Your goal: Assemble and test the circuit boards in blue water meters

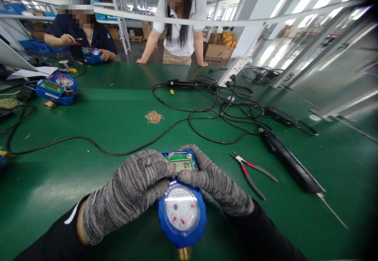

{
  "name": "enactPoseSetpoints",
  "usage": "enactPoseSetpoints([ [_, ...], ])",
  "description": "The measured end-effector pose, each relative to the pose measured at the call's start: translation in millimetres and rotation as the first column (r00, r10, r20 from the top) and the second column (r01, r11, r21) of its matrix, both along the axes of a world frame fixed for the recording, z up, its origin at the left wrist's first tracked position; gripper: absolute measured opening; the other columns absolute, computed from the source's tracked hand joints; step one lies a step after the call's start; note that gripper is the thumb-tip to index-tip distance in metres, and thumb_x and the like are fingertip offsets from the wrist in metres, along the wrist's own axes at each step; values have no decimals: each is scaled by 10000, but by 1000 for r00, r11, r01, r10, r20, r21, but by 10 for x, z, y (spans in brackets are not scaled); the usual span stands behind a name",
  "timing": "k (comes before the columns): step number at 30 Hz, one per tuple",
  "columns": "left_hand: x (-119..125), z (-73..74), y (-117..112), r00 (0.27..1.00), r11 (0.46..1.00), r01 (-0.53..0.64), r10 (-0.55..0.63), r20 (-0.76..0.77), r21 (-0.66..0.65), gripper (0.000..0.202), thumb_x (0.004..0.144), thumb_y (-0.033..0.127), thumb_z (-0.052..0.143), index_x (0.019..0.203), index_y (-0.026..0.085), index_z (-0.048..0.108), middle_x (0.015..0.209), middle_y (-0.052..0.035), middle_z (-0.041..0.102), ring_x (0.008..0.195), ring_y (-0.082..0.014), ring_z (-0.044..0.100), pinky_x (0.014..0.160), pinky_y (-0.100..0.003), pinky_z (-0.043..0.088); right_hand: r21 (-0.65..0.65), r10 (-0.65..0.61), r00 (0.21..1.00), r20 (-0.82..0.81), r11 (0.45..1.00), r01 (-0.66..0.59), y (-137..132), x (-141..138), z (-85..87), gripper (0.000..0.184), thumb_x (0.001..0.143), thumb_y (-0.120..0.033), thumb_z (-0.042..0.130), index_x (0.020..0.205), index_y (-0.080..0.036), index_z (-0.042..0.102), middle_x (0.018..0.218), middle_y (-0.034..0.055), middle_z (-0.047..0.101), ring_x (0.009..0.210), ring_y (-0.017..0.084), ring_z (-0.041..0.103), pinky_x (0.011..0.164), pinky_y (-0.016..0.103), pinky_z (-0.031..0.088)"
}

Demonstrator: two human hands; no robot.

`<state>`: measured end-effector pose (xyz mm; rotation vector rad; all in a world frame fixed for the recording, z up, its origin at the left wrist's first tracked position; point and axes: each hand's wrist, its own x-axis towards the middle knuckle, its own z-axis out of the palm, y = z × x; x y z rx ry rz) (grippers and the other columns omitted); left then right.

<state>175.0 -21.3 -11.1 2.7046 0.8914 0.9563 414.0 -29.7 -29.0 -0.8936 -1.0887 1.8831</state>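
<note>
A blue water meter [182, 213] with a round dial and a brass fitting lies on the green table right in front of me. At its far end, a circuit board with a small LCD display [182, 165] sits in a blue housing; the digits "04" can be read. My left hand [130, 182], in a grey knitted glove, grips the housing's left side, fingers over the display's edge. From the right, my gloved right hand [211, 178] wraps round the same housing, its thumb at the display's lower edge. The housing's sides are partly hidden by both hands.
Red-handled cutting pliers [251, 170] and a black electric screwdriver [291, 160] lie to the right. Black cables run across the table [118, 113] to a power strip [234, 71]. Beyond are a pile of small screws [154, 117], another opened meter [57, 87] and two people.
</note>
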Motion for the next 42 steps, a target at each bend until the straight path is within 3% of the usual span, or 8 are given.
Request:
enactPoseSetpoints([
  [7, -113, -273, -96, 1000, 999, 2, -2, -8, 32, 422, 906, 166, 633, 1309, 255, 547, 1225, -44, 708, 1217, -222, 628, 1080, -440, 515, -24, 0, 999, -47, 1000, -1, -11, -5, -15, 577, 809, -241, 809, 1250, -281, 440, 1143, 46, 694, 1004, 210, 703, 852, 353, 565],
  [15, -49, -254, -170, 999, 991, -6, 1, 36, 132, 462, 908, 123, 595, 1349, 235, 518, 1246, -59, 694, 1230, -229, 612, 1085, -439, 517, 41, 7, 999, -44, 999, -5, -8, -21, 18, 515, 829, -221, 795, 1218, -280, 463, 1112, 21, 701, 948, 158, 687, 814, 299, 561],
  [18, 12, -263, -235, 969, 983, -177, 181, 166, -41, 522, 904, 240, 643, 1391, 268, 458, 1328, -88, 632, 1268, -266, 579, 1071, -496, 519, 87, 27, 999, 30, 996, -29, 18, -18, 46, 504, 823, -254, 802, 1206, -271, 474, 1090, 24, 708, 929, 155, 688, 788, 289, 562],
  [22, 71, -255, -231, 903, 841, -215, 364, 226, -496, 570, 882, 433, 673, 1384, 285, 446, 1385, -109, 574, 1269, -314, 568, 1045, -579, 508, 201, 1, 979, 204, 979, -43, 76, 41, 29, 582, 806, -346, 805, 1280, -277, 475, 1188, 65, 686, 1034, 233, 686, 877, 398, 565],
  [25, 89, -192, -169, 909, 757, -73, 319, 269, -650, 531, 851, 468, 707, 1316, 293, 519, 1325, -72, 608, 1221, -282, 595, 1059, -539, 500, 434, -119, 884, 453, 895, -102, 118, 129, 28, 588, 785, -450, 798, 1286, -277, 544, 1280, 90, 637, 1155, 299, 633, 987, 498, 515],
  [30, 125, -94, -102, 896, 748, -32, 316, 312, -663, 505, 811, 448, 750, 1249, 260, 583, 1280, -80, 632, 1209, -288, 595, 1074, -540, 478, 606, -280, 720, 635, 759, -239, 173, 240, 78, 595, 768, -542, 773, 1265, -270, 588, 1270, 121, 654, 1162, 359, 634, 988, 596, 508],
  [35, 167, -144, -114, 868, 733, 18, 326, 374, -680, 514, 801, 447, 761, 1247, 262, 583, 1310, -81, 630, 1237, -295, 590, 1091, -527, 479, 732, -406, 660, 632, 591, -338, 207, 271, 108, 594, 771, -485, 789, 1291, -323, 552, 1212, 85, 688, 1083, 311, 688, 902, 472, 598],
  [42, 144, -275, -129, 879, 749, 19, 304, 368, -662, 540, 844, 462, 718, 1329, 313, 534, 1396, -57, 586, 1294, -277, 560, 1116, -482, 481, 715, -385, 631, 673, 556, -423, 233, 299, 270, 591, 796, -451, 774, 1318, -342, 521, 1210, 40, 680, 1089, 240, 688, 920, 311, 594],
])
